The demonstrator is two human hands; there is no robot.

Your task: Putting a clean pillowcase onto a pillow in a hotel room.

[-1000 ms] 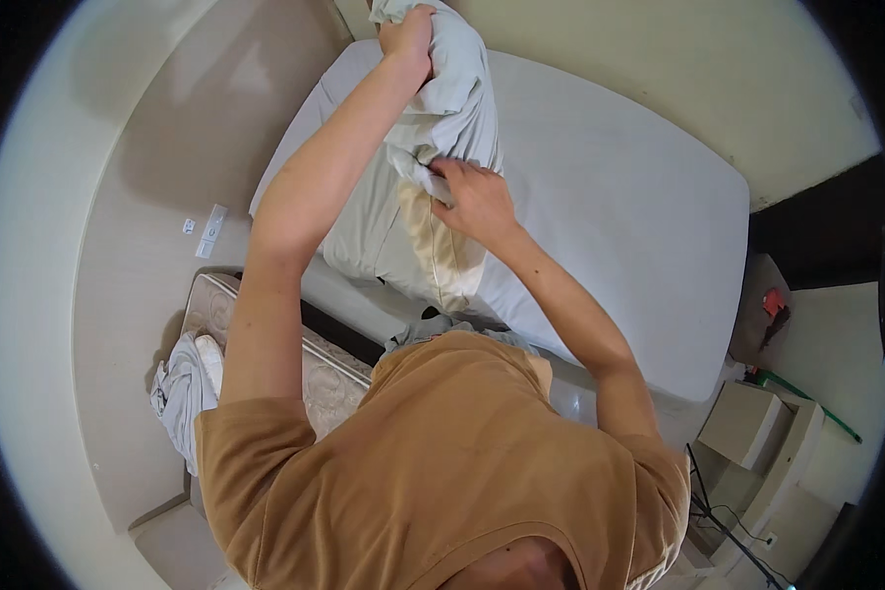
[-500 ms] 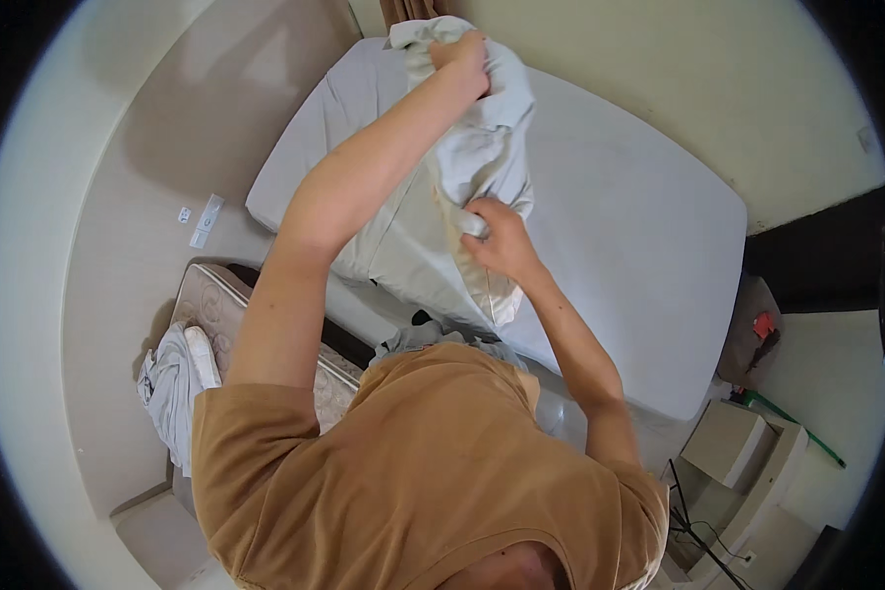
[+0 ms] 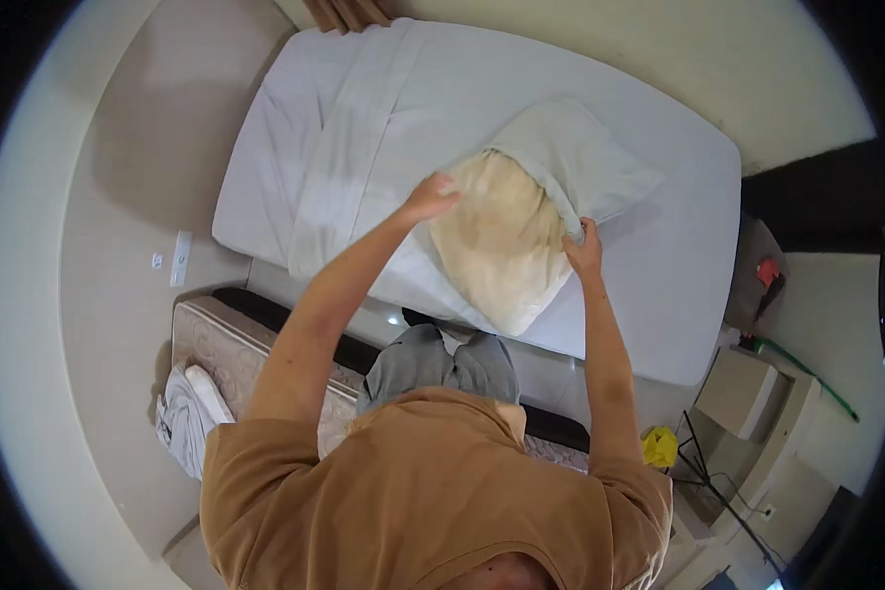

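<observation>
A stained, yellowish pillow [image 3: 501, 246] lies tilted on the white-sheeted bed [image 3: 678, 295]. A pale pillowcase [image 3: 585, 162] covers its far right part, and its open edge crosses the pillow. The near left part of the pillow is bare. My right hand [image 3: 585, 251] is closed on the pillowcase's edge, at the pillow's right side. By the pillow's upper left side is my left hand [image 3: 429, 197], its fingers smeared by motion. Whether it touches the pillow I cannot tell.
A folded white sheet [image 3: 349, 147] runs across the bed's left part. Behind my legs stands a bare patterned mattress [image 3: 221, 339] with crumpled grey cloth [image 3: 192, 418] at its left. To the right are a yellow bag [image 3: 660, 447], a thin black stand [image 3: 703, 462] and a beige box [image 3: 737, 393].
The pillow and pillowcase, held raised before, now rest on the bed farther right. My left hand has come down and nearer, off the cloth's far end. My right hand has moved right.
</observation>
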